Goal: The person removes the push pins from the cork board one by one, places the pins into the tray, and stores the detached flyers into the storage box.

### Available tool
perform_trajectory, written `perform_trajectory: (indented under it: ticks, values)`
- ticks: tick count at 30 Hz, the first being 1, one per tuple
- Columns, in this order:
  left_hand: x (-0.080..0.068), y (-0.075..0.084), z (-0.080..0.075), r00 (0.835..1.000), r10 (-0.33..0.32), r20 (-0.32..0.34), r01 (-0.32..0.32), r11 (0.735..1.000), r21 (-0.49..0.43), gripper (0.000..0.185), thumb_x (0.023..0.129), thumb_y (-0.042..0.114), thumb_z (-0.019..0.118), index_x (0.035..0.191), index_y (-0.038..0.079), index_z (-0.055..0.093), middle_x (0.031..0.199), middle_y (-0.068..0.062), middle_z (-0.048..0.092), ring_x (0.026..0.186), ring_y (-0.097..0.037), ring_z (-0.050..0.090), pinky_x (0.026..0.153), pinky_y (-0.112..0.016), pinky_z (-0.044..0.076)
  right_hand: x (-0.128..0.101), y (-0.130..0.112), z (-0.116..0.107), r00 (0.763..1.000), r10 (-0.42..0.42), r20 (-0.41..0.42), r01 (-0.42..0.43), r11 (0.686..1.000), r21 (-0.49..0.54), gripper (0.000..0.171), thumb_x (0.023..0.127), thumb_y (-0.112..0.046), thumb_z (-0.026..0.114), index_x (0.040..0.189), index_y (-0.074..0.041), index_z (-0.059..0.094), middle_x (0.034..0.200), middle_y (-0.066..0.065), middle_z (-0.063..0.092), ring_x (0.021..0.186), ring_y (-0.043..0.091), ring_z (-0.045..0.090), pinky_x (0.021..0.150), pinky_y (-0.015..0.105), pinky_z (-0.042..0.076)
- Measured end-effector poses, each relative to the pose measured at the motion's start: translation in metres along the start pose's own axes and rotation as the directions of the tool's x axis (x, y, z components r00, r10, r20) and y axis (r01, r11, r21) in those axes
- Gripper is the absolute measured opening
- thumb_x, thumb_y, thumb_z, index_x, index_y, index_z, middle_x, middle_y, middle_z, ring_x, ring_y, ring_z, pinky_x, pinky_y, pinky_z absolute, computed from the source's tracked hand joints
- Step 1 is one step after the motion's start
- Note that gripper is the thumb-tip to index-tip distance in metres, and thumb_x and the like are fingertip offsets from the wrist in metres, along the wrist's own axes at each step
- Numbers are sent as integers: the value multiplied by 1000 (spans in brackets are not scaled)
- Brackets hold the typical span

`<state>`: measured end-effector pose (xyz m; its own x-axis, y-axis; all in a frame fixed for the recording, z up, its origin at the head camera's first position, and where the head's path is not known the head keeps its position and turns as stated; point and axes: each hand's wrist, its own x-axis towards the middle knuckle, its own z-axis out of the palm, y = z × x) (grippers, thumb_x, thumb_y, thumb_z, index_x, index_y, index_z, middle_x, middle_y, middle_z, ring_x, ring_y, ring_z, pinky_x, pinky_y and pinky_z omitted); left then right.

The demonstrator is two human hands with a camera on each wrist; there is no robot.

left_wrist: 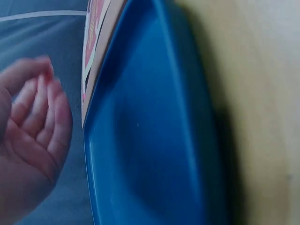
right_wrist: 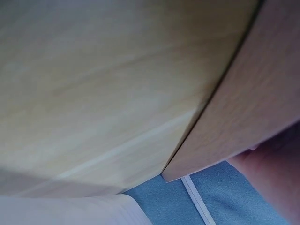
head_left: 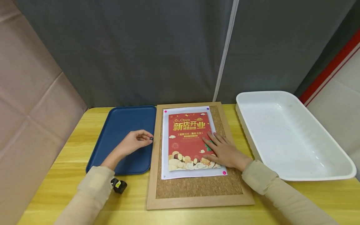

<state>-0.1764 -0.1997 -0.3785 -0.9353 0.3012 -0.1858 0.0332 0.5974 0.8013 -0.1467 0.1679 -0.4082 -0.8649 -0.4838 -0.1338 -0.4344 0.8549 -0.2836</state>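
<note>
Over blue tray (head_left: 118, 137), left hand (head_left: 134, 142) pinches small pin (head_left: 151, 138); right hand (head_left: 225, 151) flat on poster (head_left: 187, 140)

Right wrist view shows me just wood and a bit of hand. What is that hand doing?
Observer: The right hand lies flat on a red poster on a cork board.
Operator: Is the poster pinned down?
Observer: Pins show at three corners, such as the bottom right pin. None shows at the bottom left.
Operator: Where's the other hand?
Observer: The left hand pinches a small dark thing at the edge of the blue tray.
</note>
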Motion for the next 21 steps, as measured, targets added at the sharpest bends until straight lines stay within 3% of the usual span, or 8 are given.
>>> perform_trajectory:
  ticks: [6,11,16,21]
  values:
    - [15,-3,-10,989,-79,-126,77,997,-19,33,95,19,59,123,2,59,114,-19,64,100,-27,62,84,-37,53,0,0,0,1000,2,4,-2,1000,-4,78,89,-57,53,152,-18,26,160,15,17,147,41,13,118,60,14]
    - [27,-4,-16,966,-128,-223,122,992,-41,35,95,18,58,126,2,58,118,-20,63,105,-30,62,85,-36,53,1,0,0,1000,3,8,-3,1000,-2,79,89,-57,54,152,-18,26,160,15,17,147,41,13,118,60,14]
    - [37,-6,-17,945,-166,-280,154,986,-67,34,95,16,58,126,2,59,116,-18,63,106,-29,62,83,-33,53,0,0,0,1000,-1,5,1,1000,-3,79,89,-56,54,152,-17,26,160,15,17,147,41,14,117,61,14]
    - [43,-9,-19,935,-176,-309,163,984,-67,33,95,14,58,125,1,60,116,-19,64,106,-29,62,79,-28,52,1,-1,0,1000,-2,4,2,1000,-7,78,89,-56,54,152,-17,26,160,15,18,146,41,15,117,61,15]
